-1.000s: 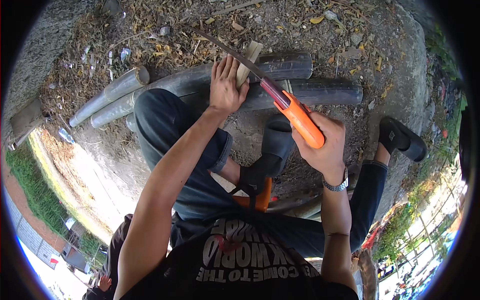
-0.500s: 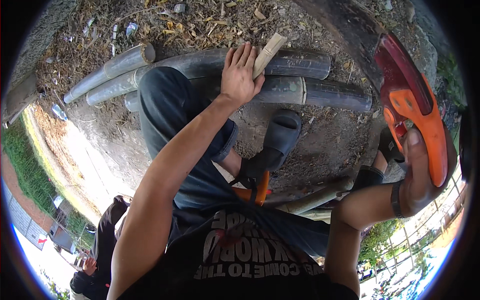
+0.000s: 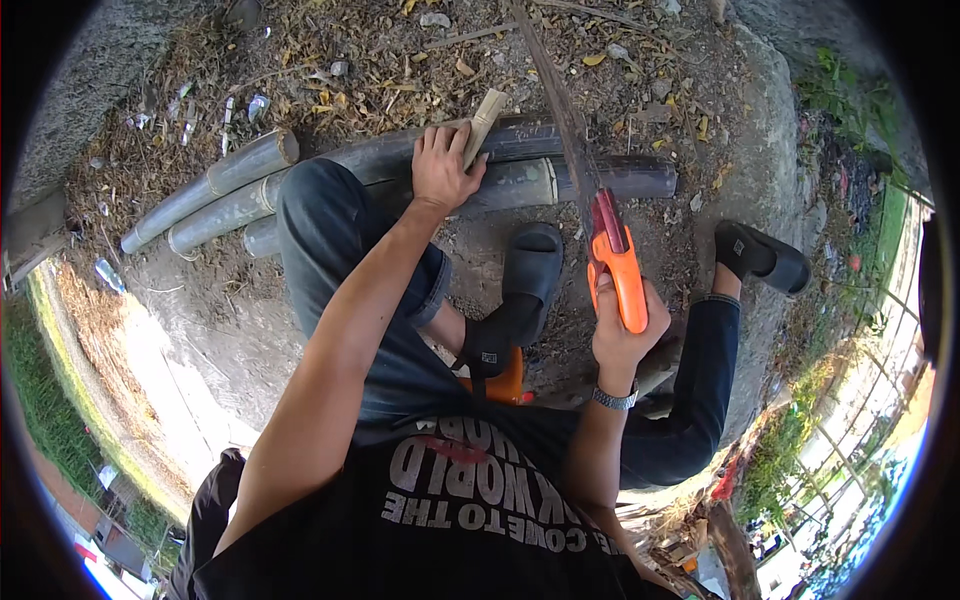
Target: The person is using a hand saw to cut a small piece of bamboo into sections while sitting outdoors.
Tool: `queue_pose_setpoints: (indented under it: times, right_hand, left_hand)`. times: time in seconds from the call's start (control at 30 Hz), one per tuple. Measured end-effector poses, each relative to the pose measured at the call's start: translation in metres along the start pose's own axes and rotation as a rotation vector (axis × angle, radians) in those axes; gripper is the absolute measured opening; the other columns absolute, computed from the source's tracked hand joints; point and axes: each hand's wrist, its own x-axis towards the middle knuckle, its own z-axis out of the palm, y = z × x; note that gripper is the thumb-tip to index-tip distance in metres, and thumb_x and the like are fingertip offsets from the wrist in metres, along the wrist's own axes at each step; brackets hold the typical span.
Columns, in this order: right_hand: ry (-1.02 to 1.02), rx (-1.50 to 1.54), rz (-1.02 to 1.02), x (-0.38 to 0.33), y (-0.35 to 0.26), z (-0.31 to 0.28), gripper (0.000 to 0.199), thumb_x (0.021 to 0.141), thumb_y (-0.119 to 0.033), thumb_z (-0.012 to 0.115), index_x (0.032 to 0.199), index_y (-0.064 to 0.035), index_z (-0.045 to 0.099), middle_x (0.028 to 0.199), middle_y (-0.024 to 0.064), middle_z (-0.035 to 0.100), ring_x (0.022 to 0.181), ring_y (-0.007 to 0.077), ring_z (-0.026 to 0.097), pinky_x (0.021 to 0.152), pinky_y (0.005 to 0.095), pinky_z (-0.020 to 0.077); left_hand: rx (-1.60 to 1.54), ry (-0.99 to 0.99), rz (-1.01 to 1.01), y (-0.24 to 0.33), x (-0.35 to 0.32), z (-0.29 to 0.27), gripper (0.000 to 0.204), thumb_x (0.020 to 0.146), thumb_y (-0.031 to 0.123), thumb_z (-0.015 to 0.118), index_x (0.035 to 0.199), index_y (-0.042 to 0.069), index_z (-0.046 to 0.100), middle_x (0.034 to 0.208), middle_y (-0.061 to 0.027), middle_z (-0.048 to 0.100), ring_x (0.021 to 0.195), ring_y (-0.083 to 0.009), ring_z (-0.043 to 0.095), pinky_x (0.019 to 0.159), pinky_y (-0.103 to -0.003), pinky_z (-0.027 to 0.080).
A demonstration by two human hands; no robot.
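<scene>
Head view, left hand (image 3: 443, 170) grip clasping wooden piece (image 3: 484, 122), right hand (image 3: 622, 340) grip clenching saw (image 3: 612, 262)

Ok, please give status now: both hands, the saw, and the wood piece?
Left hand presses pale wood piece onto grey pipes. Right hand grips orange-handled saw, blade raised past the pipes. Black-shoed foot close below the pipes.
</scene>
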Motion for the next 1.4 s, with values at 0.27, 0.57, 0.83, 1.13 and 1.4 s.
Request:
queue_pose_setpoints:
  times: [0.27, 0.57, 0.83, 1.13, 1.4]
  right_hand:
    - [-0.043, -0.064, -0.02, -0.083, 0.012, -0.031, 0.01, 0.082, -0.003, 0.077, 0.081, -0.0002, 0.067, 0.062, 0.0086, 0.061, 0.049, 0.0166, 0.058, 0.051, 0.0303, 0.0442]
    - [-0.138, -0.164, -0.082, -0.087, 0.035, -0.039, 0.017, 0.076, -0.006, 0.079, 0.076, -0.0036, 0.062, 0.062, 0.0088, 0.059, 0.048, 0.0247, 0.057, 0.051, 0.0347, 0.0441]
    - [-0.296, -0.204, -0.224, -0.022, 0.047, -0.034, 0.018, 0.079, -0.009, 0.079, 0.076, -0.0039, 0.063, 0.06, 0.0091, 0.056, 0.048, 0.0231, 0.055, 0.051, 0.0342, 0.0434]
    - [-0.417, -0.208, -0.307, 0.028, 0.051, -0.038, 0.017, 0.08, -0.006, 0.078, 0.076, -0.0027, 0.062, 0.058, 0.0055, 0.052, 0.046, 0.0152, 0.05, 0.05, 0.0312, 0.0403]
    - [-0.503, -0.303, -0.319, 0.038, 0.045, -0.058, 0.013, 0.077, -0.002, 0.073, 0.075, -0.0031, 0.06, 0.059, 0.009, 0.053, 0.046, 0.0238, 0.053, 0.051, 0.0345, 0.043]
  left_hand:
    - [-0.017, -0.101, 0.191, -0.013, 0.009, -0.002, 0.056, 0.083, 0.034, 0.075, 0.128, 0.002, 0.066, 0.114, -0.0143, 0.063, 0.114, -0.0354, 0.056, 0.099, -0.048, 0.047]
    - [0.086, -0.141, 0.064, 0.012, -0.022, 0.0, 0.067, 0.094, 0.041, 0.062, 0.15, 0.005, 0.049, 0.145, -0.0223, 0.049, 0.139, -0.0392, 0.041, 0.117, -0.052, 0.032]
    - [0.078, -0.148, -0.025, 0.012, -0.025, 0.006, 0.066, 0.101, 0.044, 0.055, 0.156, 0.01, 0.042, 0.16, -0.0201, 0.04, 0.151, -0.0363, 0.031, 0.126, -0.055, 0.02]
    - [0.111, -0.222, -0.055, 0.011, -0.019, 0.003, 0.069, 0.098, 0.04, 0.06, 0.157, 0.011, 0.04, 0.163, -0.0148, 0.038, 0.154, -0.0319, 0.028, 0.127, -0.051, 0.019]
    - [0.116, -0.205, -0.075, 0.003, -0.024, 0.009, 0.078, 0.094, 0.039, 0.061, 0.157, -0.001, 0.038, 0.165, -0.018, 0.036, 0.156, -0.0316, 0.027, 0.128, -0.052, 0.018]
